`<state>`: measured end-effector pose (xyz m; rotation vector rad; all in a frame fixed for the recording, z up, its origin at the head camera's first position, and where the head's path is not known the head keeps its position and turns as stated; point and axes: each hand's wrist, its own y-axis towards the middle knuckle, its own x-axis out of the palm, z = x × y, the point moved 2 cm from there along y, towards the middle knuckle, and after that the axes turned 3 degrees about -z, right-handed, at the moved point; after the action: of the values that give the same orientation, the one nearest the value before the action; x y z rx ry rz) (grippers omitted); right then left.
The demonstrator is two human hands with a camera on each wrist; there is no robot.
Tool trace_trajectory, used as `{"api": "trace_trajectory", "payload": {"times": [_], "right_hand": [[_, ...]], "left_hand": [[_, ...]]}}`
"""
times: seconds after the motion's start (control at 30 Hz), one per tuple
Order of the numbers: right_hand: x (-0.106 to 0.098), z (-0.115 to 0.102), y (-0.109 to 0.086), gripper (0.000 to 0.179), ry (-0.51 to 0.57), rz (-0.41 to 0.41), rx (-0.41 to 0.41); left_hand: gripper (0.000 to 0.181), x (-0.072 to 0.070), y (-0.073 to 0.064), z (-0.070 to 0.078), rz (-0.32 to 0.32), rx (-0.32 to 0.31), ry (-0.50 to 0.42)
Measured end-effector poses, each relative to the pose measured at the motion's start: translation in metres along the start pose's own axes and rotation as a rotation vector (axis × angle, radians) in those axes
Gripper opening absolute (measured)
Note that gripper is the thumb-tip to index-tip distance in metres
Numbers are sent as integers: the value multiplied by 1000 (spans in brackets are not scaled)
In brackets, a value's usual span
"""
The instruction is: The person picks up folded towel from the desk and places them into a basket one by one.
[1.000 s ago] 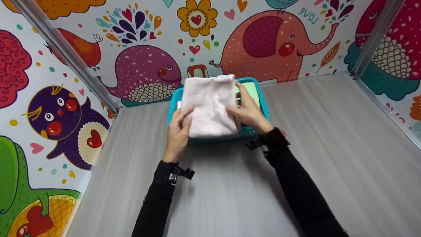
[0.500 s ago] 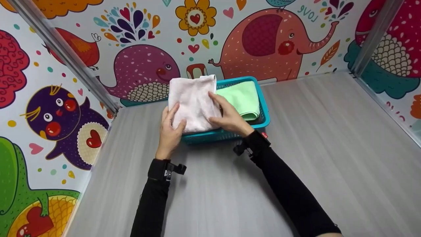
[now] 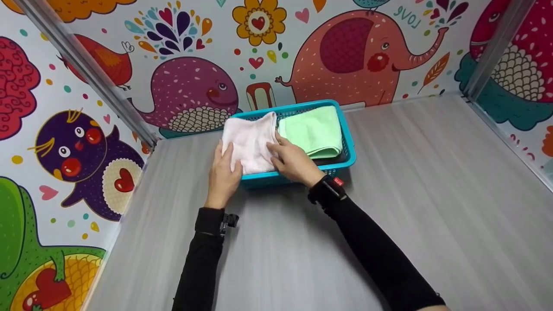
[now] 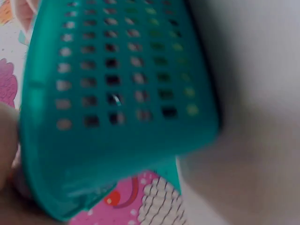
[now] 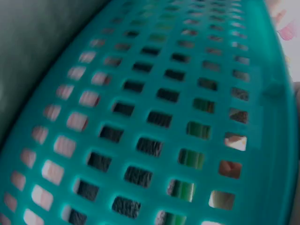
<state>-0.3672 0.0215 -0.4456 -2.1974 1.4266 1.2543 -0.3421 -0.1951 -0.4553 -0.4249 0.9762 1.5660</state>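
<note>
A folded pale pink towel (image 3: 250, 140) sits in the left half of a teal plastic basket (image 3: 345, 142). My left hand (image 3: 223, 175) holds its left side, fingers along the edge and thumb near the front corner. On the opposite side, my right hand (image 3: 297, 163) grips the towel's right edge, its fingers between the pink towel and a folded light green towel (image 3: 313, 129). That green towel fills the basket's right half. Part of my left hand (image 4: 7, 145) shows at the rim in the left wrist view; the basket's perforated wall (image 5: 154, 122) fills most of the right wrist view.
The basket stands on a grey wood-grain tabletop (image 3: 276, 250), close to a back wall (image 3: 268, 43) printed with cartoon animals. A similar side wall (image 3: 90, 160) rises at left. Through the basket's holes, dark cloth (image 5: 138, 176) shows below.
The pink towel has moved left and down into the basket's left half with both hands. The green towel, mostly covered before, now lies in full view.
</note>
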Motion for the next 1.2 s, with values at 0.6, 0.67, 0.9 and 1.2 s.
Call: {"api": "trace_trajectory", "payload": {"times": [0.6,0.67,0.9,1.2], "right_hand": [[-1,5,-11,43,-424,-8,102],[0,4,-11,43,-427,-25,103],[2,1,-11,44,-433,-50,89],[3,-2,-9,44,-458,-65,72]], "left_hand": [[47,6,-3,-8,-137,17,232],[47,5,-2,-8,-155,10,261],[47,1,-1,-6,-208,-1,310],[47,-3,-1,-8,-217,5,314]]}}
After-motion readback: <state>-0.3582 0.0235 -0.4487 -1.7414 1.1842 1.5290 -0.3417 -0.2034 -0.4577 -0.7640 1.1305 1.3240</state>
